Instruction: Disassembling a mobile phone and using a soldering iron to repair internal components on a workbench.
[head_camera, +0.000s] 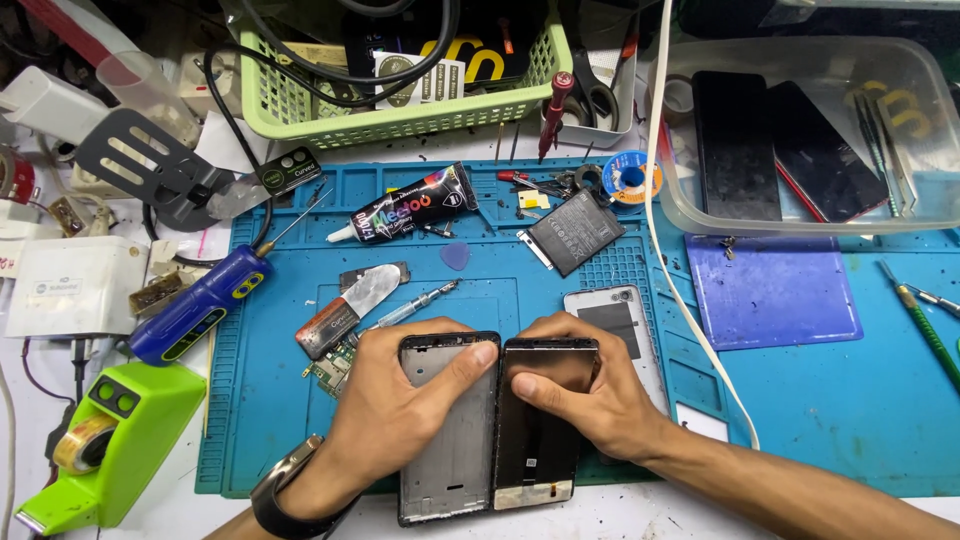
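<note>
My left hand (405, 400) grips the upper part of a bare grey phone frame (447, 462) lying on the blue work mat (290, 400), thumb across its top. My right hand (590, 395) holds a dark phone screen panel (535, 455) beside it, the two parts side by side and touching along their long edges. A black watch sits on my left wrist (285, 500). Behind my right hand lies a silver phone back cover (620, 315).
On the mat lie a black glue tube (410, 205), a phone battery (572, 232), a blue screwdriver (200, 300), a small circuit board (335, 365) and a syringe (415, 305). A green basket (400, 115), a clear tub with phones (800, 140), a green tape dispenser (110, 440) and a white cable (665, 250) surround it.
</note>
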